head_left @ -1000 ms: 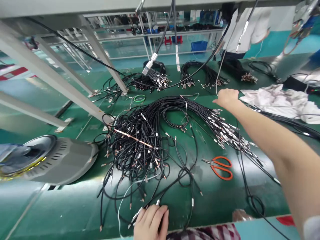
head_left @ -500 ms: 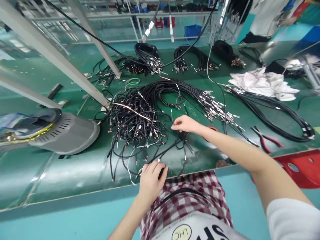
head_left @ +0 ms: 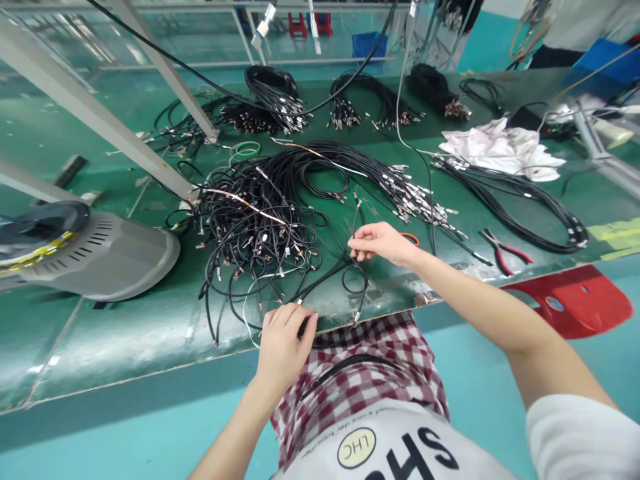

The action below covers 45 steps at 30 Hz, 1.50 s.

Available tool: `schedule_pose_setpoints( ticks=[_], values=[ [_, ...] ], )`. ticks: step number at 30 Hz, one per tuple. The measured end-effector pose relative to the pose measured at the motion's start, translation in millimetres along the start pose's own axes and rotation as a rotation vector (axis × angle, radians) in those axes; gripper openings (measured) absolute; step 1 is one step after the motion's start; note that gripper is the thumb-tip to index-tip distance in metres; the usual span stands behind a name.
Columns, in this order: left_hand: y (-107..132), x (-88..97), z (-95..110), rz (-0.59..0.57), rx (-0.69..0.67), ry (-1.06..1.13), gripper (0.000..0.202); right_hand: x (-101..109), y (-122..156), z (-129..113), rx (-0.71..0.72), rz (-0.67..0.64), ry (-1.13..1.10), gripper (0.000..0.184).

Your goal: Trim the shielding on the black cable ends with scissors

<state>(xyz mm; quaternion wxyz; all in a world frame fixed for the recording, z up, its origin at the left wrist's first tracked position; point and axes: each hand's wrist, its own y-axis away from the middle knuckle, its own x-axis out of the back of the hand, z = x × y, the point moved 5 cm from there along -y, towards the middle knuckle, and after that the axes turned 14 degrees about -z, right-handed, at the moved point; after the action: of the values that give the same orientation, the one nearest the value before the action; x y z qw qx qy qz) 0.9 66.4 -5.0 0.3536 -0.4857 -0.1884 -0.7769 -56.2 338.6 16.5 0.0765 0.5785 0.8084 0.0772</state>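
At the bench's front edge, my left hand (head_left: pixel 286 341) grips a black cable (head_left: pixel 303 327). My right hand (head_left: pixel 381 243) pinches a thin black cable (head_left: pixel 356 213) between thumb and fingertips, just in front of a tangled heap of black cables with metal-tipped ends (head_left: pixel 250 233). Behind that heap lies a looser bundle of cables (head_left: pixel 410 193), its silver connectors fanned to the right. Orange-handled scissors (head_left: pixel 410 238) sit mostly hidden behind my right wrist.
Red-handled pliers (head_left: pixel 503 250), a coiled cable bundle (head_left: pixel 520 200) and a white cloth (head_left: pixel 500 148) lie to the right on the green bench (head_left: pixel 125 333). Several more bundles lie at the back. A grey round lamp (head_left: pixel 100 257) stands at left, under metal frame bars (head_left: pixel 100 100).
The view has tilted down, showing my shirt. My right hand has moved from the far side of the cables to their front middle, and now pinches a cable. My left hand stays at the bench edge.
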Motion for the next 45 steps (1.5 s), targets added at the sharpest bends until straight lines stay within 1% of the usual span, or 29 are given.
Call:
schedule_pose_setpoints(
  ticks=[2, 5, 8, 11, 13, 16, 19, 25, 30, 34, 36, 39, 40, 42, 44, 45],
  values=[
    [-1.8, 4.7, 7.4, 0.026, -0.010, 0.157, 0.014, -11.7, 6.9, 0.7, 0.003, -0.011, -0.032, 0.038],
    [-6.9, 14.1, 18.2, 0.070, 0.002, 0.413, 0.015, -39.0, 19.7, 3.3, 0.004, -0.069, -0.078, 0.038],
    [-15.4, 22.9, 25.1, 0.111, 0.067, 0.610, 0.019, -70.6, 33.9, 7.1, 0.006, -0.145, -0.114, 0.037],
    [-26.2, 25.0, 27.5, 0.104, 0.143, 0.852, 0.025, -96.1, 45.4, 11.5, -0.017, -0.195, -0.173, 0.035],
    [-32.4, 23.8, 28.4, 0.096, 0.179, 1.022, 0.030, -107.7, 50.5, 15.0, -0.039, -0.208, -0.231, 0.033],
    [-38.7, 22.6, 30.8, 0.104, 0.182, 1.213, 0.033, -117.8, 55.4, 19.8, -0.033, -0.203, -0.279, 0.030],
    [-41.5, 22.6, 34.2, 0.104, 0.157, 1.296, 0.031, -122.5, 59.2, 24.6, -0.019, -0.182, -0.267, 0.028],
    [-40.7, 22.8, 39.3, 0.094, 0.140, 1.378, 0.024, -127.7, 64.5, 31.7, -0.025, -0.176, -0.253, 0.024],
    [-38.5, 22.2, 41.5, 0.116, 0.135, 1.437, 0.018, -130.3, 66.7, 35.3, -0.037, -0.145, -0.272, 0.028],
    [-35.6, 20.6, 43.1, 0.126, 0.160, 1.488, 0.016, -135.3, 68.5, 40.1, -0.050, -0.122, -0.303, 0.032],
    [-34.6, 19.5, 44.6, 0.110, 0.170, 1.516, 0.016, -139.1, 69.3, 43.2, -0.048, -0.110, -0.307, 0.032],
    [-34.2, 17.3, 47.3, 0.045, 0.190, 1.551, 0.014, -142.2, 70.5, 44.8, -0.040, -0.090, -0.297, 0.032],
    [-34.1, 16.9, 47.9, 0.020, 0.197, 1.554, 0.014, -141.5, 70.9, 42.9, -0.041, -0.097, -0.258, 0.032],
    [-33.5, 17.4, 48.6, -0.017, 0.195, 1.555, 0.015, -135.9, 72.3, 33.6, -0.042, -0.128, -0.111, 0.030],
    [-31.8, 18.6, 48.9, -0.039, 0.184, 1.559, 0.016, -123.7, 74.3, 17.3, -0.020, -0.134, 0.082, 0.027],
    [-30.6, 18.8, 49.4, -0.057, 0.181, 1.554, 0.017, -115.3, 75.7, 7.5, 0.007, -0.100, 0.156, 0.026]
  ],
)
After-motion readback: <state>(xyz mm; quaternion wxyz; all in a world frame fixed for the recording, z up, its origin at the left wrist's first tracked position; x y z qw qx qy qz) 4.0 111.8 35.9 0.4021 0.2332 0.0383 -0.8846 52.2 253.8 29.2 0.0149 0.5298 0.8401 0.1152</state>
